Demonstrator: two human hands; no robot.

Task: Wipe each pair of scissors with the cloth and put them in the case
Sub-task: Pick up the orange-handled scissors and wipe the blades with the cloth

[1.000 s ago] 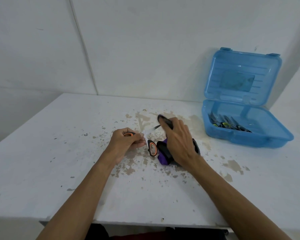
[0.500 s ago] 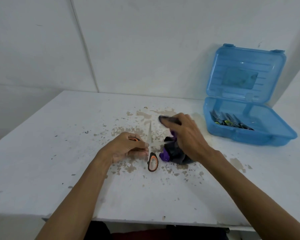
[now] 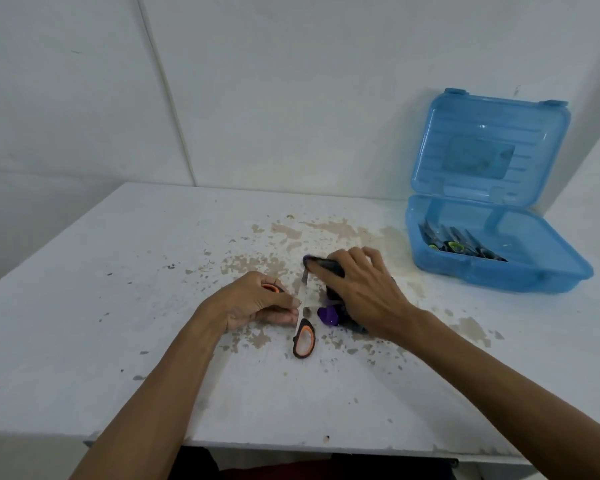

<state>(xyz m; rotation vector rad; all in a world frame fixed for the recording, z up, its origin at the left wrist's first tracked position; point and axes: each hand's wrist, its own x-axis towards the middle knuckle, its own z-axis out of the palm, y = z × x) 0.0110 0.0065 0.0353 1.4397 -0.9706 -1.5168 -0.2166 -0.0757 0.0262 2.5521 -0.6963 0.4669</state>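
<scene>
A pair of scissors (image 3: 304, 336) with orange-and-black handles lies spread open on the white table (image 3: 118, 306). My left hand (image 3: 253, 301) grips one of its handles, fingers curled round it. My right hand (image 3: 357, 289) holds a dark purple-and-black cloth (image 3: 328, 315) and pinches a fold of it over the tip of the upward-pointing blade. The second handle loop lies free just below both hands. An open blue plastic case (image 3: 548, 271) stands at the right rear of the table with several scissors (image 3: 461, 244) inside.
The case's lid (image 3: 489, 147) stands upright against the white wall. The tabletop paint is chipped in brown patches around the hands. The table's front edge runs just below my forearms.
My right hand slid the cloth up along the blade toward its tip. The scissors turned so that blade points away from me, and the free handle loop swung down toward me.
</scene>
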